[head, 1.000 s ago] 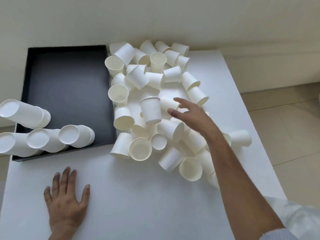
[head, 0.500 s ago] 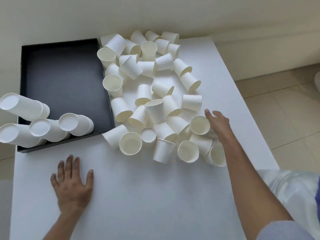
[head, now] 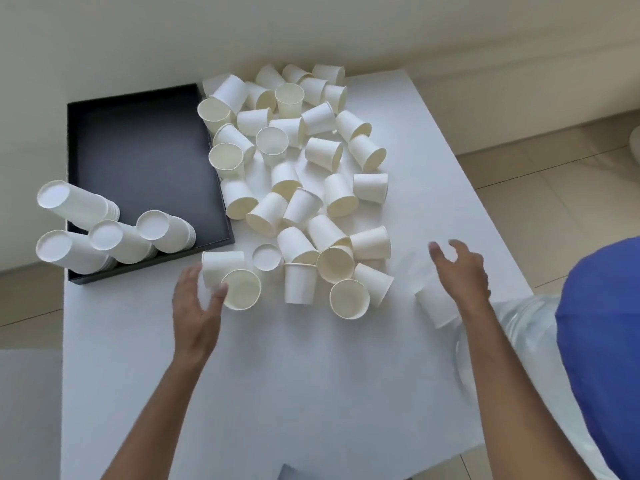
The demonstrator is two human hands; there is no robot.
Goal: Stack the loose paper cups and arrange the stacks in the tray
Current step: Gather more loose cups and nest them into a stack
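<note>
Several loose white paper cups [head: 304,188] lie in a heap across the middle and back of the white table [head: 311,375]. To their left sits the black tray [head: 138,157], and several stacks of cups [head: 121,242] stand tilted in its near left corner. My left hand [head: 197,303] is at the heap's near left edge, fingers relaxed. Its thumb touches the rim of an open cup [head: 240,289], and its fingers lie beside a cup on its side [head: 221,263]. My right hand [head: 460,271] hovers with loosely spread fingers over a single cup [head: 434,306] near the table's right edge.
The wall runs just behind the table and tray. A clear plastic bag [head: 519,327] hangs off the table's right edge beside blue clothing [head: 602,341]. Tiled floor lies to the right. The table's near half is bare white surface.
My left hand has left the near table surface and moved forward to the cups at the heap's near left. My right hand has drawn back from the heap towards the right edge.
</note>
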